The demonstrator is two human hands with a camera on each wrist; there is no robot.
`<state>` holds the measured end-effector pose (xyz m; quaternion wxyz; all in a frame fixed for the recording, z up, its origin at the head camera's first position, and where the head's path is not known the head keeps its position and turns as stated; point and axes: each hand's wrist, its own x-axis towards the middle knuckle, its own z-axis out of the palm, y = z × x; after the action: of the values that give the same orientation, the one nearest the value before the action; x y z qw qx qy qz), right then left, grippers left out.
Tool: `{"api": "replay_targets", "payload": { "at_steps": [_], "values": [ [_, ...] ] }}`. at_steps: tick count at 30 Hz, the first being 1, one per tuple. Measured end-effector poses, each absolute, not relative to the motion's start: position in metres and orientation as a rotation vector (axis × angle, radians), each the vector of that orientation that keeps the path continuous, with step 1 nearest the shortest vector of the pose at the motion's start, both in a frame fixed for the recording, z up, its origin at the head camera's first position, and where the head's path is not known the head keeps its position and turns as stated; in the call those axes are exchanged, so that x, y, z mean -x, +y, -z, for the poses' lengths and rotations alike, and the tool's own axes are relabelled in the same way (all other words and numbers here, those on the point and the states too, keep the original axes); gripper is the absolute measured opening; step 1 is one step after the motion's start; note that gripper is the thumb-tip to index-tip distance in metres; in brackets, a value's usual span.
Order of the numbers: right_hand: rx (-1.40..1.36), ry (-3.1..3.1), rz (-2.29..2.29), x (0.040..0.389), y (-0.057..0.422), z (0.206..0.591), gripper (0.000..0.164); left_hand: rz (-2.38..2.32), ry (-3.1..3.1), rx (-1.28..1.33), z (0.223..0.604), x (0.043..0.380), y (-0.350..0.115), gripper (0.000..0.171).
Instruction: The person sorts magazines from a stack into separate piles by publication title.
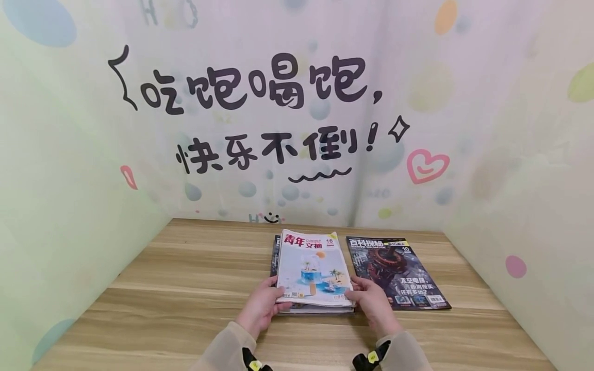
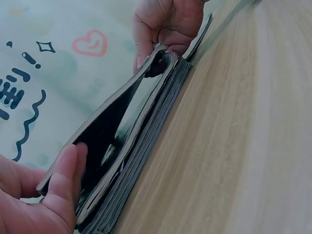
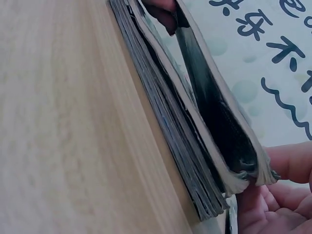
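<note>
A magazine with a white and pale blue cover (image 1: 312, 263) lies over a stack of other magazines (image 2: 141, 146) on the wooden table. My left hand (image 1: 262, 305) grips its near left side, thumb on the cover and fingers beneath. At the near right corner, my right hand (image 1: 373, 305) pinches the same magazine. Both wrist views show its near edge raised, with a dark gap between this magazine and the stack below. The stack's layered page edges (image 3: 170, 126) face me, and a dark cover peeks out at its left.
Right of the stack, a dark-covered magazine (image 1: 394, 270) lies flat on the table (image 1: 185, 288). Behind stands a pale wall (image 1: 287, 201) with black lettering and coloured spots. Side walls border the table at left and right.
</note>
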<state>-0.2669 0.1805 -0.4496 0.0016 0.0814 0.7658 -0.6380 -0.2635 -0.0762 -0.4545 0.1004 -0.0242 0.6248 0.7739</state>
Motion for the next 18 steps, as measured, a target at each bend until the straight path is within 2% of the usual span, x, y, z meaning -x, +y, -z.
{"api": "replay_targets", "payload": {
  "at_steps": [12,18],
  "values": [
    [-0.265,2.416,1.966,0.2652,0.1805,0.4493,0.057,-2.130,2.049,0.018,0.4524,0.2630,-0.0778,0.052],
    [-0.253,2.389,1.974,0.2662,0.1822,0.4533,0.056,-2.089,2.089,-0.006,0.4516,0.2637,-0.0797,0.061]
  ]
}}
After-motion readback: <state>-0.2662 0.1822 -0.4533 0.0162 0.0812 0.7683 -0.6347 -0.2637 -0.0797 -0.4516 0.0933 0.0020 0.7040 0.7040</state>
